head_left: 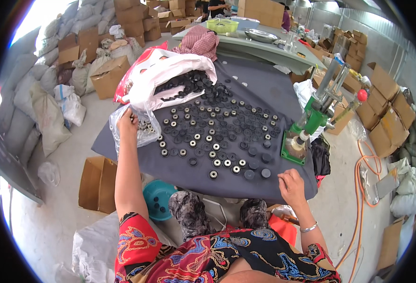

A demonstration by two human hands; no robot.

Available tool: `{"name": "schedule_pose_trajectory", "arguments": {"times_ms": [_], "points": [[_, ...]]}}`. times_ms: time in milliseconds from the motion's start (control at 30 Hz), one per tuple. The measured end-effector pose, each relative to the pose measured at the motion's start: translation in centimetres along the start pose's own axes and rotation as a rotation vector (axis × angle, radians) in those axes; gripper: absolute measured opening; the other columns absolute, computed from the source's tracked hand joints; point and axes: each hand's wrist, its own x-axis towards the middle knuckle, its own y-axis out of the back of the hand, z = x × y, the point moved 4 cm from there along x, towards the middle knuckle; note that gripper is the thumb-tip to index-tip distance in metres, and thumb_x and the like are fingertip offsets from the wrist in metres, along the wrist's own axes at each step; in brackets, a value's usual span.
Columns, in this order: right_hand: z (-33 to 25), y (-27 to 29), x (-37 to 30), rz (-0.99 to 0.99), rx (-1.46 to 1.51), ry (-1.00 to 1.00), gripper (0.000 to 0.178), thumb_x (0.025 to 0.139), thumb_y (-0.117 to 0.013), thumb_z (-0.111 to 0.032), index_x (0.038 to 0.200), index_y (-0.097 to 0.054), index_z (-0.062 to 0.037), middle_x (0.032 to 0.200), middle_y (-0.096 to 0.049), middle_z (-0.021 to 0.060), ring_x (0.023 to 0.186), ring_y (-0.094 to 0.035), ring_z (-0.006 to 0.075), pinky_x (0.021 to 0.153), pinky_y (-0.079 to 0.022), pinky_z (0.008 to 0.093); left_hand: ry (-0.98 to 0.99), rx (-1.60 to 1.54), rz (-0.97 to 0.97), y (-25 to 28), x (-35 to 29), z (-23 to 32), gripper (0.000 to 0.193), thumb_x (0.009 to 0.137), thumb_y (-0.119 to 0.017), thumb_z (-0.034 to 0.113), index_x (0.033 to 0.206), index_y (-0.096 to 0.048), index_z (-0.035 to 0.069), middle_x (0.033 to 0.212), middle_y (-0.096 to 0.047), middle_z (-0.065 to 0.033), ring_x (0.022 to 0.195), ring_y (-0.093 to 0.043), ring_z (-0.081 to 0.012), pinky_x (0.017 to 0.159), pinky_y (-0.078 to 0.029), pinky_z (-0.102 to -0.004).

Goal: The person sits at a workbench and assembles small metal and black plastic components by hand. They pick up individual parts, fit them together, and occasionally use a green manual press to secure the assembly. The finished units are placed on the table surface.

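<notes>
My left hand (128, 121) reaches into a clear plastic bag (144, 129) of small metal parts at the left edge of the dark grey cloth table (264, 89), fingers bunched inside it. My right hand (290, 185) rests near the table's front right edge, fingers curled, beside two black caps (257, 173). Several rows of round black rings (212, 129), many with silver centres, cover the cloth. A white and red bag (163, 70) spills more black rings at the back left.
A green hand press (311, 125) with a red knob stands at the table's right edge. A teal bowl (158, 198) and an open carton (95, 184) sit on the floor by my knees. Orange hose (361, 207) runs along the right. Sacks and cartons line the walls.
</notes>
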Motion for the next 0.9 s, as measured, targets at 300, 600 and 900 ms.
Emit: {"name": "schedule_pose_trajectory", "arguments": {"times_ms": [300, 600, 900], "points": [[-6.7, -3.4, 5.9, -0.042, 0.258, 0.195, 0.020, 0.072, -0.068, 0.002, 0.091, -0.063, -0.0033, 0.085, -0.057, 0.0105, 0.076, -0.059, 0.0279, 0.063, -0.048, 0.0368, 0.454, -0.572, -0.246, -4.1, -17.7, -5.6, 0.020, 0.097, -0.053, 0.019, 0.099, -0.055, -0.001, 0.090, -0.056, -0.0129, 0.080, -0.056, -0.0260, 0.051, -0.039, -0.0247], [-11.0, -7.0, 10.8, -0.114, 0.059, 0.321, 0.020, 0.074, -0.063, -0.007, 0.094, -0.063, -0.0008, 0.089, -0.056, 0.0085, 0.087, -0.055, 0.0251, 0.074, -0.045, 0.0373, 0.745, -0.369, -0.393, -9.5, -30.7, -12.3, 0.035, 0.103, -0.037, 0.029, 0.109, -0.056, 0.000, 0.103, -0.059, -0.0107, 0.100, -0.057, -0.0227, 0.088, -0.047, -0.0397], [-5.4, -4.9, 6.8, -0.383, -0.205, 0.259, 0.013, 0.075, -0.057, -0.012, 0.084, -0.059, -0.0028, 0.085, -0.054, 0.0088, 0.084, -0.053, 0.0257, 0.073, -0.040, 0.0375, 0.977, -0.298, -0.489, -11.5, -37.2, -18.5, 0.034, 0.102, -0.036, 0.024, 0.116, -0.056, 0.001, 0.111, -0.061, -0.0074, 0.107, -0.057, -0.0189, 0.094, -0.044, -0.0392]]}}
